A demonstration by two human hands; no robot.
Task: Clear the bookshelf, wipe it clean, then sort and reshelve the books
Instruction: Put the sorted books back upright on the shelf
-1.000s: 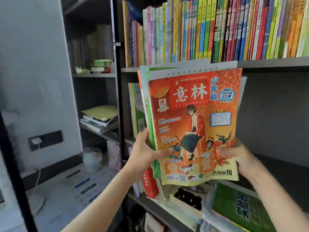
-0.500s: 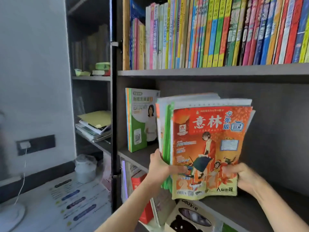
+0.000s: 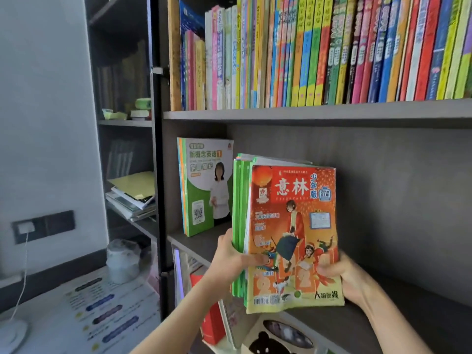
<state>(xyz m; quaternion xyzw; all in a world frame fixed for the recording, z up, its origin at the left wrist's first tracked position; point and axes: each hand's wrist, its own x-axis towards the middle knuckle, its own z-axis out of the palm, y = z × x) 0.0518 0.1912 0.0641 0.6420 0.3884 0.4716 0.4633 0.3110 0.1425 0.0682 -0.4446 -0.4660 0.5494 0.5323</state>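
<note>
Middle shelf (image 3: pixel 199 242) now backs the lowered magazine stack (image 3: pixel 293 226), left hand (image 3: pixel 229 261) and right hand (image 3: pixel 344 279) clasping its sides

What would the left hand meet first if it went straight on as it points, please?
The left hand grips the magazine stack; beyond it, probably the shelf's grey back panel, though depth is unclear.

I see a grey shelf (image 3: pixel 199 245), green workbook (image 3: pixel 201 190) upright far left, magazine stack (image 3: pixel 293 226) at near edge, upper shelf (image 3: pixel 306 112) full of books (image 3: pixel 306 52)
</note>
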